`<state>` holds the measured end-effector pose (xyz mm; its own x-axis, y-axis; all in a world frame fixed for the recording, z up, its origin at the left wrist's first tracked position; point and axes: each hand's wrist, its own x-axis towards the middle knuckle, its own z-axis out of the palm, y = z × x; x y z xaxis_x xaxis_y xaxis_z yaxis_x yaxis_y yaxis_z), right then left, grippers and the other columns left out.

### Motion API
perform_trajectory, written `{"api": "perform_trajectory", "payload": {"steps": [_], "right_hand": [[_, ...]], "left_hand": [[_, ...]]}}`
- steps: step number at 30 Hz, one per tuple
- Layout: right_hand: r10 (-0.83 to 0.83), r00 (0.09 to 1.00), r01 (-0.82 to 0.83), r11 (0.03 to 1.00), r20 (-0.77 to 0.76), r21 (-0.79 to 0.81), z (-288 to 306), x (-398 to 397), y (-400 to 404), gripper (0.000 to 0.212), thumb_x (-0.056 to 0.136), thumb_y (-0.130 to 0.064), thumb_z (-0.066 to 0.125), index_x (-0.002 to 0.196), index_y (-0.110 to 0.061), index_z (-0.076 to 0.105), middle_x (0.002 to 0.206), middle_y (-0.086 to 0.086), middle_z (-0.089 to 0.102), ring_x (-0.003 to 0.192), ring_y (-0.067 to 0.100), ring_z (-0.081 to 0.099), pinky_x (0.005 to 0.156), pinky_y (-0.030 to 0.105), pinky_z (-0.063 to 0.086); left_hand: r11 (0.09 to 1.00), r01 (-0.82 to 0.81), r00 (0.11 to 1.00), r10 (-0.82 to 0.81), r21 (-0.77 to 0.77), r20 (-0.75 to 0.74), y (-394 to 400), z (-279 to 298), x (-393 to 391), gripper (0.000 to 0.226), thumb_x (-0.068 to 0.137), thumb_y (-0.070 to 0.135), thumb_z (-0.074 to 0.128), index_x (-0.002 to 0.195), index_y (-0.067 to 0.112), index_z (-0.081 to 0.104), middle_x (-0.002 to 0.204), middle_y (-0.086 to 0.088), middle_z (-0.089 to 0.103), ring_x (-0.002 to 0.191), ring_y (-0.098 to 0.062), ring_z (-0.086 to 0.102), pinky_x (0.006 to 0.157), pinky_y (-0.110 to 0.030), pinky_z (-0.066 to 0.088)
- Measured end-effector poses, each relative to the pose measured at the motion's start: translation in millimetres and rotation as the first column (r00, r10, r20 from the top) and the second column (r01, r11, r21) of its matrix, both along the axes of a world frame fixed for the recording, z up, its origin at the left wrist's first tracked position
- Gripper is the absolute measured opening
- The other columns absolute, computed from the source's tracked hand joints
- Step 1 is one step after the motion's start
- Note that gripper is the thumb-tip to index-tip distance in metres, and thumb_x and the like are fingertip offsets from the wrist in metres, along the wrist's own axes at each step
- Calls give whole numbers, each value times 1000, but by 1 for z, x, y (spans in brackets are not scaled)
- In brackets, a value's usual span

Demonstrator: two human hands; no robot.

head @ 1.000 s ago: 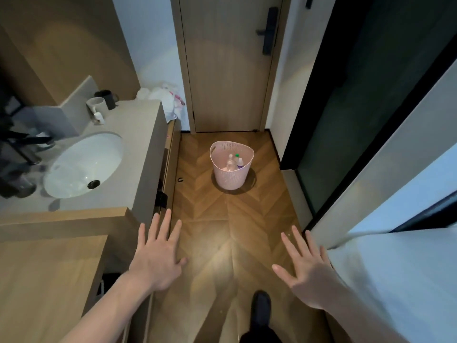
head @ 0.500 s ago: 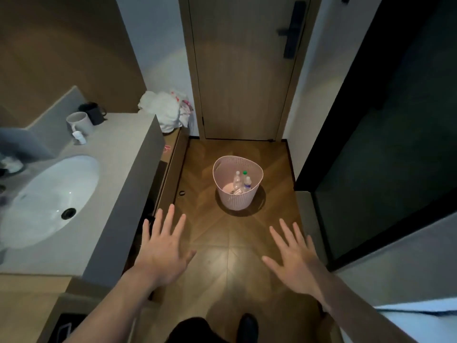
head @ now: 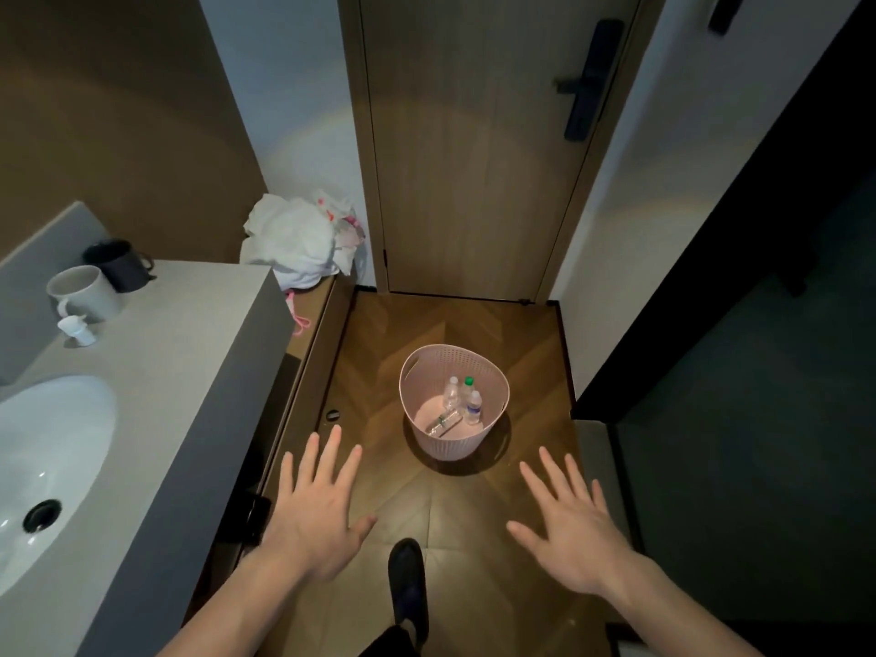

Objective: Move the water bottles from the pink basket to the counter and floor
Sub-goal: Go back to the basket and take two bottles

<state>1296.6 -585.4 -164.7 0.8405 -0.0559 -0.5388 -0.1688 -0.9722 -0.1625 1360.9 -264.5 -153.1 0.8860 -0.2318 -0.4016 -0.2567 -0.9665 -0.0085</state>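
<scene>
Both forearms reach forward over the wooden floor (head: 388, 334), palms down. The left hand (head: 313, 523) hovers by the edge of the vanity, its fingers (head: 327, 457) spread and released, grasping nothing. The right hand (head: 576, 533) is held the same way nearer the dark glass partition (head: 739, 372), fingers (head: 564, 481) splayed and empty. Between the arms, low in view, a dark shoe (head: 407, 580) stands on the floor.

The grey tabletop (head: 189, 362) runs along the left with a white sink (head: 42, 471) set in it. At its far end stand a white mug (head: 83, 294) and a black mug (head: 118, 265), touching, with a small white bottle (head: 78, 324) just in front. Beyond the tabletop a white bag (head: 296, 241) lies heaped by the closed door (head: 474, 149).

The pink basket (head: 452, 445) sits on the floor ahead of both hands, between them and the door, nothing barring the way. Inside are water bottles (head: 462, 403): three upright at the back, one with a green cap, and one lying flat on the bottom.
</scene>
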Motion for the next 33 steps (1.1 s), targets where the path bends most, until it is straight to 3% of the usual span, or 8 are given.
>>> {"api": "perform_trajectory", "payload": {"steps": [15,24,28,33], "right_hand": [[-168,981,176,980,-92,94,-26,196,-48,82,104,-65,43,168,-40,-2,175,-6,-21,161,27,-20,129,56,-3],[-74,985,103,977,-154,188,-67,327,-103,77,106,-49,50,169,-37,7,177,-6,-9,163,28,-11,130,54,3],[9,992,9,990,-128,139,-108,380,-121,67,106,-44,54,166,-33,27,176,-3,18,161,28,21,129,47,24],[33,974,11,982,-225,190,-163,429,-136,64,107,-51,47,165,-37,22,176,-6,15,161,27,20,128,51,26]], "left_hand": [[983,174,972,-180,-54,-149,-87,-52,243,86,99,61,45,166,28,3,174,-6,-10,159,-33,-13,128,-56,-7],[996,82,973,-87,-31,-212,-135,-85,342,80,98,57,50,164,28,16,174,-7,4,160,-32,-3,130,-55,1],[999,30,975,-32,-14,-219,-156,-105,389,79,98,55,49,164,27,17,173,-7,4,160,-31,-3,130,-53,4],[1000,-14,955,17,10,-295,-180,-144,432,78,94,52,51,161,25,22,170,-8,12,158,-32,8,129,-51,12]]}}
